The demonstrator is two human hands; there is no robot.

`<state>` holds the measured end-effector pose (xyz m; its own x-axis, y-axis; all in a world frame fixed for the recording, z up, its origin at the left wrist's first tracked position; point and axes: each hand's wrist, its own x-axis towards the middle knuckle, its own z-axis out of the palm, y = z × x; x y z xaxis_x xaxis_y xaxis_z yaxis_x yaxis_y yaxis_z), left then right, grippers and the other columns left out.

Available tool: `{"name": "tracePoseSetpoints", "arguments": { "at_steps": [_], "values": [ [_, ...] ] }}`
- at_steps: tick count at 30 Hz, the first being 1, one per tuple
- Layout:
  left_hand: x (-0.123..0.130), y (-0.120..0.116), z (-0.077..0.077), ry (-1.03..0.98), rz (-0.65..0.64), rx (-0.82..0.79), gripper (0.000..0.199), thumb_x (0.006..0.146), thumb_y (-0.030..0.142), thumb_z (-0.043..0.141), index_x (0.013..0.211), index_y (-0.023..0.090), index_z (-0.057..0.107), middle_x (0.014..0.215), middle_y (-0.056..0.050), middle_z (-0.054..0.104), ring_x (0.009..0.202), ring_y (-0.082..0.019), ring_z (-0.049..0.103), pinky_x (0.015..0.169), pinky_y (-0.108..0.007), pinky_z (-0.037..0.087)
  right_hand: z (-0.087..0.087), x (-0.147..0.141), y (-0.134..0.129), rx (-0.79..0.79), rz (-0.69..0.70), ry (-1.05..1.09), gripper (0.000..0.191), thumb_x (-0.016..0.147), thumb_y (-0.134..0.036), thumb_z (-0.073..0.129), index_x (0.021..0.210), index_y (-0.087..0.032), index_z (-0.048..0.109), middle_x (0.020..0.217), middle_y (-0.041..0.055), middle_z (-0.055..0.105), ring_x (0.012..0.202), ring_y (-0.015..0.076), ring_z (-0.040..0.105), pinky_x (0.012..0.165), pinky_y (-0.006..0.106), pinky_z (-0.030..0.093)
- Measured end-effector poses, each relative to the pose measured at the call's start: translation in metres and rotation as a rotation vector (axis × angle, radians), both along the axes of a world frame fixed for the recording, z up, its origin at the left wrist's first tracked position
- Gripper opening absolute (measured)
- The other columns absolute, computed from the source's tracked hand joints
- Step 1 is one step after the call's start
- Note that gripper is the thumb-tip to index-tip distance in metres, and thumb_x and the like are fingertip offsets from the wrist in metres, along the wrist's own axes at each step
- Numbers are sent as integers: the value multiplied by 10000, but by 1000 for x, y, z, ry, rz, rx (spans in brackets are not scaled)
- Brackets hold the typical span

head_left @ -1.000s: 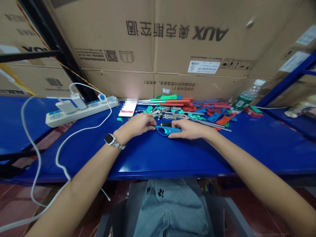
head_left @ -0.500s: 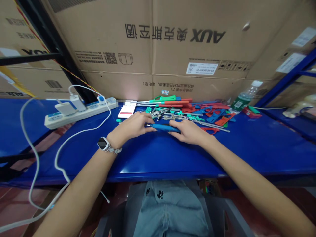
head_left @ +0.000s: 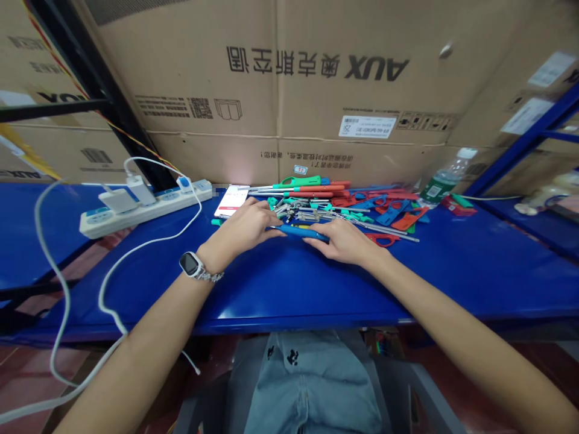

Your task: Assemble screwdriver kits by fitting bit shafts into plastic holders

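A blue long-reach lighter (head_left: 301,232) lies crosswise between my hands, just above the front part of the blue table. My left hand (head_left: 248,228) pinches its left end, where a bit of metal shows at the fingertips. My right hand (head_left: 342,240) is closed round the right end of its body. Just behind them is a heap of lighter parts: metal pieces with wires (head_left: 289,211), blue handle shells (head_left: 394,212) and an orange handle shell (head_left: 409,219). Lighters with metal tubes, one green-handled (head_left: 304,181) and one red-handled (head_left: 319,194), lie along the back.
Left of the heap is a phone (head_left: 231,201) with a lit screen. A white power strip (head_left: 147,208) with chargers and cables stands farther left. A green-labelled bottle (head_left: 446,181) leans at right beside a small red box (head_left: 458,205). A large cardboard box (head_left: 253,102) walls the back.
Both hands keep hold of the blue lighter, with only a slight shift of fingers and lighter. The view has moved a little, and a yellow piece now shows behind the lighter.
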<state>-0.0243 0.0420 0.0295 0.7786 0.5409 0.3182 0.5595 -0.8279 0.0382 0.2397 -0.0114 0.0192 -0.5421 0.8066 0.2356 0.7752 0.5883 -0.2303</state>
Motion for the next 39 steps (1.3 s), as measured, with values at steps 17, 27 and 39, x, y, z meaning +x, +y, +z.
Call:
{"name": "tracePoseSetpoints", "arguments": {
  "at_steps": [17,27,39],
  "values": [
    [36,-19,-14,-863,357,-444,529,945,639,608,651,209,519,588,8,518,555,-139,459,560,-304,369,-18,-14,2,-144,-98,514,345,989,-450,545,813,-188,686,671,-1,635,621,164,545,626,296,408],
    [67,-23,-35,-1219,76,-987,517,895,696,658,995,189,657,912,-47,708,625,-141,602,561,-285,514,-26,-49,-9,-570,-110,918,536,907,-749,544,783,-228,538,472,-50,570,334,129,530,352,229,399],
    [55,-23,-15,-1367,43,-1140,449,872,621,710,865,234,482,595,83,433,615,-157,633,652,-333,576,-15,-63,3,-666,-9,681,667,1040,-677,343,610,-217,562,517,35,620,423,136,564,490,275,472]
  ]
}}
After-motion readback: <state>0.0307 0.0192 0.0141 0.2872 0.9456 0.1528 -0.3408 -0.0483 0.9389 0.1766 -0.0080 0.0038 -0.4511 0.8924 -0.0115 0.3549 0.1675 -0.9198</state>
